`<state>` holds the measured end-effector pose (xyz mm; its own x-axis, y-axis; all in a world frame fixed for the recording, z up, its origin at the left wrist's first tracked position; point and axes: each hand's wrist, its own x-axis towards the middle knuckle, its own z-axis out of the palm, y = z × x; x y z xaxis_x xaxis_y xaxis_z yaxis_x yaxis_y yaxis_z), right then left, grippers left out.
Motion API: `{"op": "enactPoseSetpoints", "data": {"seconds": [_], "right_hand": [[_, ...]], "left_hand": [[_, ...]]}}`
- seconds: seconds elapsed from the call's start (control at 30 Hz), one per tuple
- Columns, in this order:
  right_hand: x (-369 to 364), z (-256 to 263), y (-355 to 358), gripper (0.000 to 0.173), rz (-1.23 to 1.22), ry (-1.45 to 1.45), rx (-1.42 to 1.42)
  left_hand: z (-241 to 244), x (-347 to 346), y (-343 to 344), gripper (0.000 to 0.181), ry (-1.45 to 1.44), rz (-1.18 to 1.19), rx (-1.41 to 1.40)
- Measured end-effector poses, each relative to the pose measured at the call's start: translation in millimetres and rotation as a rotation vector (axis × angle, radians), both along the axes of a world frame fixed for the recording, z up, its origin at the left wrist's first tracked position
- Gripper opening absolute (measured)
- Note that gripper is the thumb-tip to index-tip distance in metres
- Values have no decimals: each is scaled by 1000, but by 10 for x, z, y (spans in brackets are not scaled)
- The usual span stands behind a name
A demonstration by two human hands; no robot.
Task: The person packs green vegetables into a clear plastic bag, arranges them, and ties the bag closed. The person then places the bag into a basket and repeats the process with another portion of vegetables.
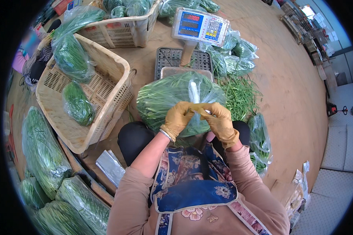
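A clear plastic bag [164, 97] full of long green stalks lies across the front of a platform scale [191, 69] and reaches back to my knees. Both of my hands wear yellow rubber gloves and meet at the bag's near side. My left hand [179, 117] pinches the gathered plastic, thumb and fingertips together. Beside it, my right hand [220, 120] grips the same gathered part, its fingers bent. Just beyond my fingertips, a narrow white piece [194, 91] rests on the bag; what it is I cannot tell.
At left, a plastic crate [114, 63] contains bagged greens; another crate [114, 35] stands behind it. Large filled bags [44, 152] lie at lower left near folded plastic bags [110, 166]. Loose green stalks [239, 95] lie right of the scale. A person [32, 55] works at far left.
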<state>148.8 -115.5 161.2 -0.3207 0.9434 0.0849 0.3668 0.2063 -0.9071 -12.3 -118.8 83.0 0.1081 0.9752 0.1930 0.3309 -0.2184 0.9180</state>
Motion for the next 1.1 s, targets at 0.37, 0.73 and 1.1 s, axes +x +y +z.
{"op": "enactPoseSetpoints", "data": {"seconds": [0.37, 0.73, 1.1], "right_hand": [[103, 49, -31, 33, 221, -194, 119], [54, -687, 322, 19, 228, -139, 335], [85, -752, 412, 11, 277, -367, 424]], "left_hand": [[-278, 65, 45, 10, 161, 100, 138], [-248, -4, -35, 14, 86, 78, 132], [-193, -169, -10, 11, -174, -36, -310]]}}
